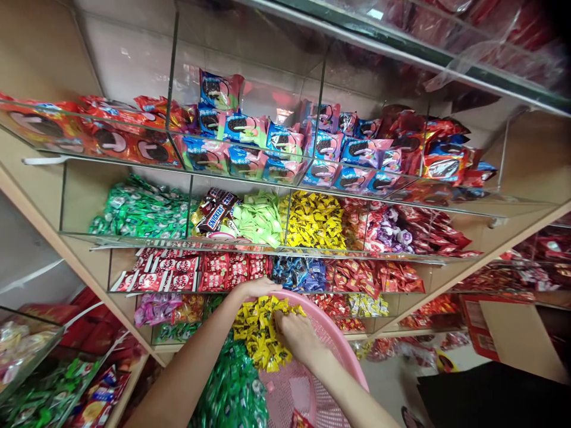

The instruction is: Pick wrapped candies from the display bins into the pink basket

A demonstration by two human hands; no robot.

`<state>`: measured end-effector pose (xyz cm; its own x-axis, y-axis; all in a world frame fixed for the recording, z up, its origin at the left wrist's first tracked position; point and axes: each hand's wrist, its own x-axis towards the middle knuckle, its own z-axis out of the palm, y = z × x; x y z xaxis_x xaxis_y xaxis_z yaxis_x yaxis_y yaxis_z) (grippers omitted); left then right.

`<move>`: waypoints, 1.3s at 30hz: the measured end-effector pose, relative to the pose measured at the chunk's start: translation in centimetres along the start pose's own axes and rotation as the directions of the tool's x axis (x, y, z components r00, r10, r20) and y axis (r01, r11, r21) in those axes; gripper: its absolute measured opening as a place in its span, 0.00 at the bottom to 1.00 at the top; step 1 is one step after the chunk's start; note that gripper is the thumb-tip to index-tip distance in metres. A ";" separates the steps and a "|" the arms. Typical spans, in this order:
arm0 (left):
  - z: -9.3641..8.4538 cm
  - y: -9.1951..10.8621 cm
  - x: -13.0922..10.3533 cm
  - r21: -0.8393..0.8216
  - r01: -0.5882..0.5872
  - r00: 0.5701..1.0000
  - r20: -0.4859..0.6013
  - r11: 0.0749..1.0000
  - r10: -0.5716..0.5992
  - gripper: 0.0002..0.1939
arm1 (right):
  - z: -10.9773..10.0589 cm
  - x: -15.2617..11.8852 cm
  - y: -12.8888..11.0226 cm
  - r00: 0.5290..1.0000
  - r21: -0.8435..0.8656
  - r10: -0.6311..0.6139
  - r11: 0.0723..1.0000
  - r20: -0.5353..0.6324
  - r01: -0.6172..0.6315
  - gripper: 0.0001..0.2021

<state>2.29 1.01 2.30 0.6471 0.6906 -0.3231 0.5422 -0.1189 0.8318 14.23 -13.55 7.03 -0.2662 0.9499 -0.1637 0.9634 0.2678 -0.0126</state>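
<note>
A pink plastic basket (343, 351) with a mesh wall is in front of me, tilted below the shelves. My left hand (259, 289) is on its far rim, gripping the edge; the fingertips are partly hidden. Yellow-wrapped candies (256, 327) are heaped inside at the far side. Into that heap my right hand (298, 334) reaches, its fingers curled among the yellow wrappers. Green-wrapped candies (234, 386) fill the left part of the basket, beneath my left forearm. One red wrapper (301, 419) shows near the bottom.
Glass-fronted shelves hold sorted sweets: green candies (143, 211), Snickers bars (216, 214), yellow candies (314, 223) and blue-pink cookie packs (245, 131). Red packets (236, 270) lie just beyond the basket. Cardboard (520, 339) stands at the right, near a black surface (491, 395).
</note>
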 end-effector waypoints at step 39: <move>0.0 -0.2 0.1 -0.076 0.021 0.999 0.048 0.997 -0.017 0.30 | -0.8 -0.4 0.7 0.973 0.287 -0.017 0.954 -0.228 0.084 0.20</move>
<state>2.25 1.12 2.11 0.6628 0.6572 -0.3589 0.5134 -0.0499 0.8567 15.02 -13.59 7.92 -0.2826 0.9570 0.0662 0.9061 0.2889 -0.3092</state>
